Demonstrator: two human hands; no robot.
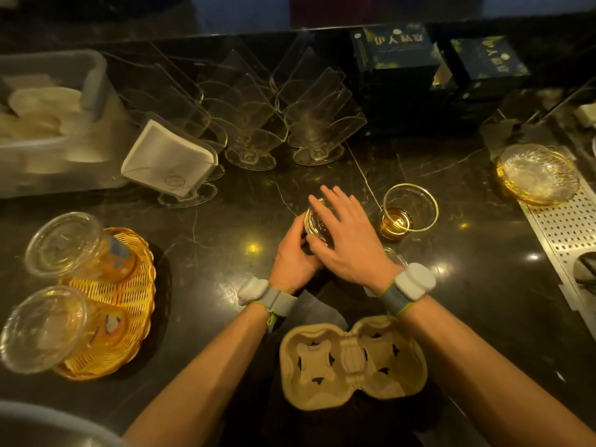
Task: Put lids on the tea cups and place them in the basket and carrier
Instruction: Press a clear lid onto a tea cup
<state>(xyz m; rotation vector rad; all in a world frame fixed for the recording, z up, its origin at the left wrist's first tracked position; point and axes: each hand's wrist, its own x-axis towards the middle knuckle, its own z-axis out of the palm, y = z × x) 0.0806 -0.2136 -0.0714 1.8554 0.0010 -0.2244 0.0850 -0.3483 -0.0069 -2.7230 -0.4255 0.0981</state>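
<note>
A clear tea cup (314,222) stands at the counter's centre with a clear lid on its top. My left hand (292,254) grips the cup's side. My right hand (345,233) lies flat over the lid, fingers spread. To the right stands a second cup of tea (408,211) with no lid. Two lidded cups, the upper cup (69,245) and the lower cup (48,329), sit in the woven yellow basket (129,304) at left. A two-slot cardboard carrier (353,359) lies in front of me, holding nothing.
Several clear acrylic stands (258,124) and a napkin holder (171,162) line the back. A plastic bin of lids (48,124) is far left. Glass saucers (537,174) rest on a perforated metal tray (567,227) at right. Dark boxes (396,56) stand behind.
</note>
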